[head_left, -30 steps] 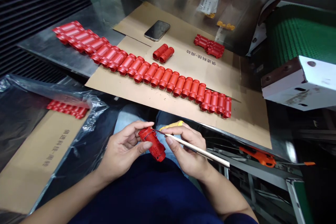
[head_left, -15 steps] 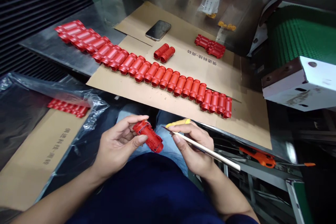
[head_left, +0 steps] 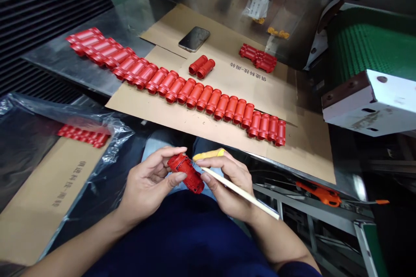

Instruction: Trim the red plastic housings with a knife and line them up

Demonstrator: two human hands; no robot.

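Observation:
My left hand (head_left: pixel 146 181) grips a red plastic tubular part (head_left: pixel 186 173) between thumb and fingers, tilted, its ribbed and slotted side facing up. Close on its right, my right hand (head_left: pixel 230 186) is closed around a slim craft knife (head_left: pixel 243 192) with a pale handle. The knife's tip is at the part's edge; whether it touches cannot be made out. A yellow cover (head_left: pixel 208 154) sits on a finger of my right hand. Beyond both hands, a long slanting row of similar red parts (head_left: pixel 204 97) lies on the cardboard (head_left: pixel 156 117).
Two red parts (head_left: pixel 202 67), a phone (head_left: pixel 194 39) and a red cluster (head_left: pixel 258 57) lie farther back. A plastic-lined box (head_left: pixel 65 177) holding red parts stands at left. At right are a green conveyor belt (head_left: pixel 373 43) and an orange-handled tool (head_left: pixel 321 194).
My right hand has moved left with the craft knife, bringing its tip to the red part. The left hand has shifted slightly right, still gripping the part.

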